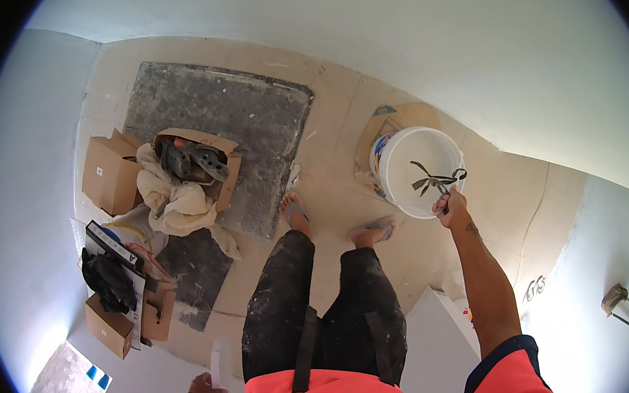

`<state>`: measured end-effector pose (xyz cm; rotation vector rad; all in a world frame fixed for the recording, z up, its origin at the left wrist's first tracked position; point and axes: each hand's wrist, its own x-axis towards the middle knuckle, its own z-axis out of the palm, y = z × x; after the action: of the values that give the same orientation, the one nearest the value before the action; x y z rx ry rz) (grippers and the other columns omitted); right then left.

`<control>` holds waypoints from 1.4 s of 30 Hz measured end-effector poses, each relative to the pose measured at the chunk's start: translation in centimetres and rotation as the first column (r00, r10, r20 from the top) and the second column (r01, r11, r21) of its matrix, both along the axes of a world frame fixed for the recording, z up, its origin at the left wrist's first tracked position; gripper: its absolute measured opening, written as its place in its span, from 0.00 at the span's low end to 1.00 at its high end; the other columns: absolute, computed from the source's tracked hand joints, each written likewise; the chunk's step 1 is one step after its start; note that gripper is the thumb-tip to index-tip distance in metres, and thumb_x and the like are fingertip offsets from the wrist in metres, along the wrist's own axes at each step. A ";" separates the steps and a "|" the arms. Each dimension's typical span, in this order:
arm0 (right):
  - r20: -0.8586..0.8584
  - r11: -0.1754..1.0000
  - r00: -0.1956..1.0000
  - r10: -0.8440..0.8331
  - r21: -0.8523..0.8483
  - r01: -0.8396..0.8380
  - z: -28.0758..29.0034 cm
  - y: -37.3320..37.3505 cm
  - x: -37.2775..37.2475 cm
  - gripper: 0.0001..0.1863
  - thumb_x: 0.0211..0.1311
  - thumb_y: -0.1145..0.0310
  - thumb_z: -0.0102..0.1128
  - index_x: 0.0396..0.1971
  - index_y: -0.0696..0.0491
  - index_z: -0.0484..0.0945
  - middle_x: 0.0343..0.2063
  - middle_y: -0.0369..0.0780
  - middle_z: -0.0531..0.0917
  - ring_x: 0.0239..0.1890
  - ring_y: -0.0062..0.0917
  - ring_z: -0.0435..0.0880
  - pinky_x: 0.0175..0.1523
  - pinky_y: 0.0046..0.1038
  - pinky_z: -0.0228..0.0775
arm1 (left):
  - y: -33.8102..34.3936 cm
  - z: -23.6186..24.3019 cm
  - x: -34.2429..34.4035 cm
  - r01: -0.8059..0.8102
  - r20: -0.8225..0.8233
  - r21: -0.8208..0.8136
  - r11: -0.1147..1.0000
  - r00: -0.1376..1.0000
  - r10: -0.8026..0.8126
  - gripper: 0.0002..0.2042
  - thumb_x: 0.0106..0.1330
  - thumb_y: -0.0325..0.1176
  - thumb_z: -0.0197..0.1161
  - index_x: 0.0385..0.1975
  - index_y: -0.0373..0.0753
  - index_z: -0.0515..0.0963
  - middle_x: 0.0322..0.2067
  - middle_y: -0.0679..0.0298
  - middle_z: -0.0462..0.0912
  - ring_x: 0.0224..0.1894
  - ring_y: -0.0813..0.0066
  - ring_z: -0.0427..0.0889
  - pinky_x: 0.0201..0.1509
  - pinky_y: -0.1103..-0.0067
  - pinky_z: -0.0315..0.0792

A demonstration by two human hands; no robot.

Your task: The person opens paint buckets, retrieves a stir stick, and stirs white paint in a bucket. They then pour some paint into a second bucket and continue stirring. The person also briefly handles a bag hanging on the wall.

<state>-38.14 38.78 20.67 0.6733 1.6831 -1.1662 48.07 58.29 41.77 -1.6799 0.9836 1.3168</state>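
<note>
My right hand (449, 208) is closed around a bundle of dark curled strips (438, 180), whose kind I cannot make out. The strips stick out over the open mouth of a white bucket (406, 201). The bucket's inside looks pale; what it holds, if anything, is hard to tell. Low on the left, my left hand (206, 389) grips a long, pale, translucent plastic piece (218, 369), blurred and seen edge-on. It is held beside my left leg, well apart from the bucket.
Flattened cardboard (368, 143) lies under the bucket. To the left, an open carton (231, 183) with dark shoes and cream cloth (171, 199) stands on a dusty dark mat (206, 97). More cartons (109, 173) and a black bag (107, 281) line the left wall. A cable (540, 216) crosses the right floor.
</note>
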 end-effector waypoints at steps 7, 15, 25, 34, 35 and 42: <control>0.047 0.997 0.998 0.037 0.065 -0.040 -0.2 0.1 2.2 0.21 0.78 0.51 0.38 0.25 0.46 0.64 0.12 0.29 0.62 0.11 0.22 0.60 0.25 0.36 0.65 | -2.7 -0.6 4.2 -0.193 0.046 -0.231 0.954 0.977 0.208 0.27 0.35 0.35 0.86 0.37 0.36 0.80 0.30 0.64 0.85 0.31 0.76 0.82 0.35 0.76 0.79; 0.076 0.996 0.995 -0.064 0.068 0.059 -0.8 2.8 9.4 0.23 0.76 0.48 0.40 0.23 0.47 0.64 0.12 0.30 0.61 0.12 0.24 0.61 0.24 0.35 0.63 | -2.8 -1.3 2.4 -0.113 0.018 -0.148 0.982 0.993 0.117 0.28 0.33 0.35 0.86 0.36 0.35 0.80 0.28 0.64 0.84 0.29 0.75 0.79 0.35 0.74 0.77; 0.088 0.991 0.987 -0.133 0.045 0.129 0.6 5.0 19.8 0.17 0.72 0.53 0.55 0.26 0.47 0.67 0.14 0.31 0.65 0.15 0.24 0.66 0.29 0.35 0.67 | -6.8 -4.2 0.1 -0.107 -0.126 -0.061 0.992 0.987 0.099 0.29 0.35 0.38 0.85 0.37 0.34 0.79 0.32 0.60 0.85 0.33 0.71 0.83 0.41 0.72 0.79; 0.105 0.993 0.994 -0.017 -0.112 0.028 1.0 12.3 17.2 0.07 0.68 0.72 0.58 0.44 0.53 0.73 0.27 0.38 0.77 0.32 0.30 0.80 0.40 0.35 0.77 | -12.5 -6.2 -0.8 0.086 -0.074 -0.201 0.976 0.992 -0.103 0.27 0.35 0.39 0.85 0.33 0.36 0.78 0.29 0.60 0.84 0.32 0.68 0.82 0.39 0.70 0.77; 0.107 0.981 0.993 -0.048 -0.183 0.067 0.6 13.3 16.7 0.08 0.69 0.72 0.57 0.45 0.53 0.73 0.29 0.38 0.77 0.35 0.30 0.80 0.42 0.35 0.77 | -12.7 -6.1 -1.2 0.089 -0.063 -0.231 0.969 0.992 -0.106 0.27 0.34 0.41 0.85 0.31 0.37 0.77 0.27 0.61 0.82 0.30 0.67 0.80 0.37 0.71 0.76; 0.044 0.903 0.976 -0.214 -0.372 0.214 -1.6 17.7 17.0 0.12 0.69 0.72 0.57 0.50 0.56 0.71 0.33 0.37 0.77 0.36 0.26 0.79 0.43 0.31 0.74 | -10.7 -4.3 -4.4 0.231 -0.076 -0.296 0.927 0.962 -0.264 0.27 0.36 0.40 0.85 0.33 0.37 0.77 0.28 0.62 0.81 0.30 0.70 0.77 0.37 0.74 0.74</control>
<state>-21.17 56.51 19.04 0.6244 1.3505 -1.5927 43.69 47.59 37.49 -1.6329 1.4620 1.1542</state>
